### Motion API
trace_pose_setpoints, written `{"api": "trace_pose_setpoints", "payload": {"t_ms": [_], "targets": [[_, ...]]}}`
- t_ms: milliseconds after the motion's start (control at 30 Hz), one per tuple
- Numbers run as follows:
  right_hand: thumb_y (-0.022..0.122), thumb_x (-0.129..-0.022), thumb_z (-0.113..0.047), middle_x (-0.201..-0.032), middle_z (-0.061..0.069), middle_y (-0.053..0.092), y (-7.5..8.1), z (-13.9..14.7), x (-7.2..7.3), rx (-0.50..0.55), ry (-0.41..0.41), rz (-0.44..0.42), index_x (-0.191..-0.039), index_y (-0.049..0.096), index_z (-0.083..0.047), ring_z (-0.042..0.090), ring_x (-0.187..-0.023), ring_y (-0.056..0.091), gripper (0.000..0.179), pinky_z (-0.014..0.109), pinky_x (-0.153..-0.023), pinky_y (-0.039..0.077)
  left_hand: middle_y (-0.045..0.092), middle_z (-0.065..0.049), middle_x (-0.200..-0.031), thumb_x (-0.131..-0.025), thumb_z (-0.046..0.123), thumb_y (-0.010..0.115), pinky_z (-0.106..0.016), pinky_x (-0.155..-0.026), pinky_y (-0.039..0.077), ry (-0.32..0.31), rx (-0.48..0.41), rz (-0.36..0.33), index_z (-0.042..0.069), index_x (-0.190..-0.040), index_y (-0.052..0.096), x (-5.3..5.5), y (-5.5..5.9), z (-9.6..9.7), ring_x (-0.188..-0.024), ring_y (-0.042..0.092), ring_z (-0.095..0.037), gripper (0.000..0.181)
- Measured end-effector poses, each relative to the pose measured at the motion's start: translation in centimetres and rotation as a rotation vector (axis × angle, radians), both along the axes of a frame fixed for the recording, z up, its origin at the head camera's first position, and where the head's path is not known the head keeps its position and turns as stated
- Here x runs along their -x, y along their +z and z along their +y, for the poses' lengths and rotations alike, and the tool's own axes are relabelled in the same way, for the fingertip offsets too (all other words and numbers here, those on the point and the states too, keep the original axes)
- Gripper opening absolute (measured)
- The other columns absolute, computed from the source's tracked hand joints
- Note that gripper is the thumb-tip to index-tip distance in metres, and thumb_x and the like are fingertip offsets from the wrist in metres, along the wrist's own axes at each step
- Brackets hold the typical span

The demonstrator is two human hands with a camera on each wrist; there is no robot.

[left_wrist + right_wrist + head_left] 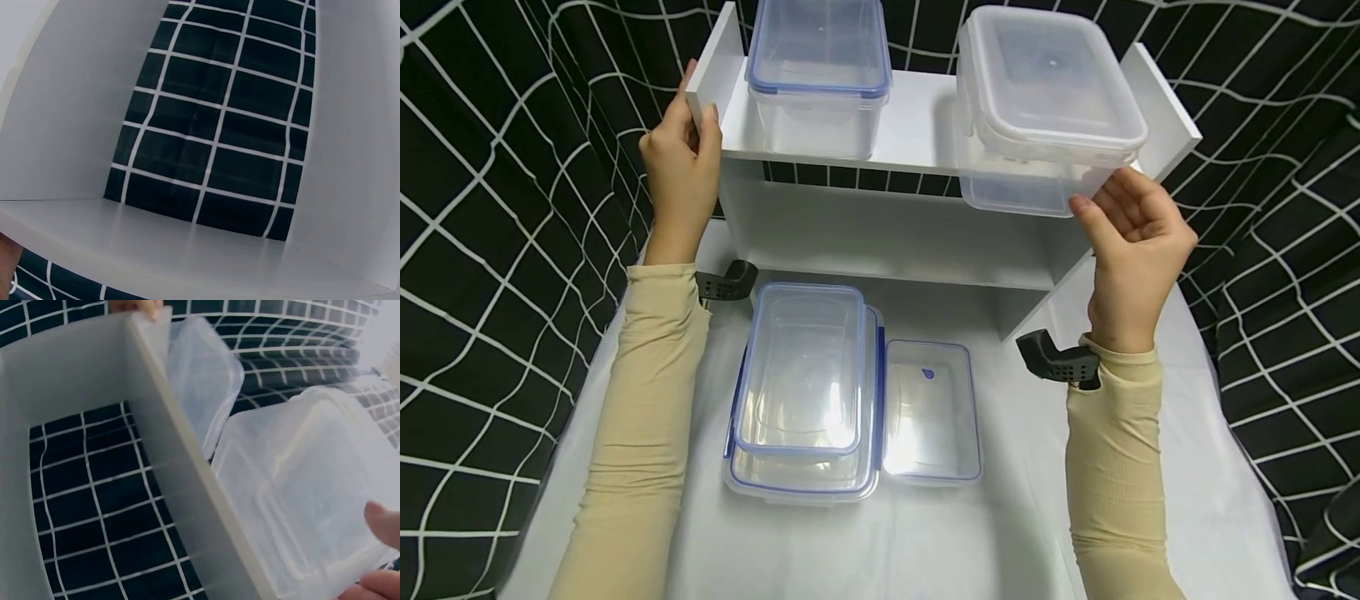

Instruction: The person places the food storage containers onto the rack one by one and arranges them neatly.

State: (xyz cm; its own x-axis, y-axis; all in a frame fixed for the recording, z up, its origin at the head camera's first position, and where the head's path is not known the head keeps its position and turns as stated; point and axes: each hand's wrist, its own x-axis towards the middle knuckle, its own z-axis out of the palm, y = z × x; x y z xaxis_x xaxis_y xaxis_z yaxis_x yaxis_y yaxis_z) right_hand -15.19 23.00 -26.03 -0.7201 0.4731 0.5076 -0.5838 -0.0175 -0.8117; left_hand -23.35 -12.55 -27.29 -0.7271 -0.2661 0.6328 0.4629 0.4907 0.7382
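My left hand [685, 171] grips the upright left end panel [718, 62] of a white shelf unit, thumb in front and fingers behind. In the right wrist view its fingertips show at the far panel. At the right, my right hand [1138, 221] holds a clear food container with a white lid [1060, 79] by its lower right corner, thumb at the front face. That container juts out past the front edge of the top shelf [921, 125]. A blue-rimmed food container [820, 108] stands on the same shelf, near the left panel.
On the white table lie two stacked blue-rimmed containers, the smaller one [801, 367] on top of the larger [790, 479]. Beside them sits a flat clear container [931, 417] with a thin blue rim. Black cloth with a white grid [490, 250] surrounds the workspace.
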Motion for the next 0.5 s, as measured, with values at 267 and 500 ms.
{"api": "trace_pose_setpoints", "payload": {"t_ms": [267, 500], "targets": [[0.078, -0.068, 0.011, -0.093, 0.017, 0.068, -0.1, -0.3, 1.2, -0.059, -0.026, -0.02, -0.095, 0.072, 0.004, 0.022, -0.081, 0.066, 0.029, 0.024, -0.076, 0.054, 0.055, -0.01, -0.13, -0.097, 0.01, 0.05, -0.021, -0.096, 0.041, -0.007, -0.013, -0.023, 0.004, -0.136, 0.05, 0.0, 0.0, -0.1, -0.116, 0.052, -0.007, 0.039], [0.078, -0.068, 0.009, -0.093, 0.015, 0.069, 0.1, -1.0, 2.4, -0.072, 0.021, -0.049, -0.096, 0.072, 0.003, 0.022, -0.082, 0.066, 0.029, 0.024, -0.079, 0.053, 0.057, -0.01, -0.129, -0.097, 0.01, 0.05, -0.02, -0.094, 0.044, 0.012, -0.001, -0.024, 0.006, -0.136, 0.05, -0.1, 0.0, 0.0, -0.113, 0.054, -0.005, 0.038]]}}
